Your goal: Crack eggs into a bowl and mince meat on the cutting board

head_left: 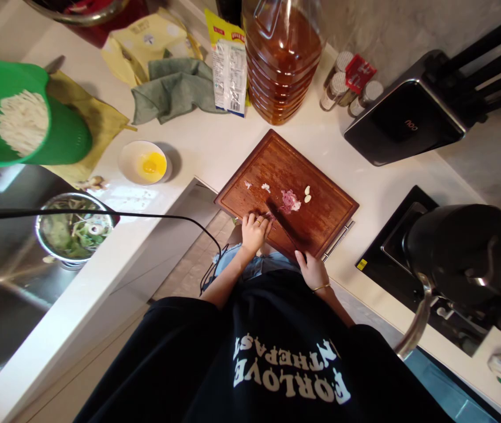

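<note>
On the wooden cutting board [250,185], my right hand [313,271] is closed around the handle of a kitchen knife [286,228]. Its dark blade lies slanted across the board, the tip pointing away from me. My left hand [254,232] rests at the board's near edge with fingers curled down, next to the blade. A bit of purplish shallot shows at those fingertips; the rest of it is hidden. Beyond the blade sits a small pile of chopped shallot [289,201]. Two pale garlic cloves [307,194] lie right of it, and small white scraps [266,188] lie to its left.
Left are a bowl with egg [129,164], a green strainer [67,138] of white strips, and a sink [7,299] with a bowl of greens [65,226]. Behind stand an oil jug [281,76] and knife block [404,120]. A black pot [448,252] sits right. A cable [166,216] crosses left.
</note>
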Demonstrator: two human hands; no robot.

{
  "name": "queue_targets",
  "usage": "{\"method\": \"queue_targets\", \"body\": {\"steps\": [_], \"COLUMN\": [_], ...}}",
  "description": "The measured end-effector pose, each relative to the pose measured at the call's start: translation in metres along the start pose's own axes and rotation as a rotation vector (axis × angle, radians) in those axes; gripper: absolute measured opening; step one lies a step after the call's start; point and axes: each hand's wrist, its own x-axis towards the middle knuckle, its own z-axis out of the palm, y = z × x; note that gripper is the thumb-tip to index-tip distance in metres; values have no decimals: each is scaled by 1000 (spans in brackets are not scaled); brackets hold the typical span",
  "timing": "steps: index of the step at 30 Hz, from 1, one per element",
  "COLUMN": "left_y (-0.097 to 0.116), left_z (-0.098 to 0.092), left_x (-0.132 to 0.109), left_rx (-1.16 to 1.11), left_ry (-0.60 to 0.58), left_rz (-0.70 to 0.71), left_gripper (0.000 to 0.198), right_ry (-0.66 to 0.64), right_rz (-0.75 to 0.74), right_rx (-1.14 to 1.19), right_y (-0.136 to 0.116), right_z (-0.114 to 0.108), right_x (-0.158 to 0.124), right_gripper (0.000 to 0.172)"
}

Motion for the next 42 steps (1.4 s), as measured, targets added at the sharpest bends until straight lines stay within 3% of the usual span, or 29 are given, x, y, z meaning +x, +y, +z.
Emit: {"method": "queue_targets", "body": {"steps": [3,11,17,23,29,35,42], "left_y": [1,2,3,4,5,3,4], "left_z": [2,2,0,-4,-2,-3,-1], "left_x": [0,-1,1,3,2,-1,1], "left_rx": [2,-18,25,20,13,-31,-5], "left_ry": [-7,-49,-18,-27,-23,-35,-40], "left_rz": [6,12,-62,-109,-84,-75,-84], "left_gripper": [23,22,26,27,27,24,23], "right_ry": [-16,3,-28,57,79,0,0], "right_rz": [2,-2,34,13,-24,-9,-22], "right_rx": [8,100,109,211,152,153,226], "right_y": [1,-12,11,24,11,-8,-8], "right_z": [3,12,9,2,-4,3,10], "right_x": [0,30,14,20,16,12,5], "right_gripper": [50,49,52,56,54,47,45]}}
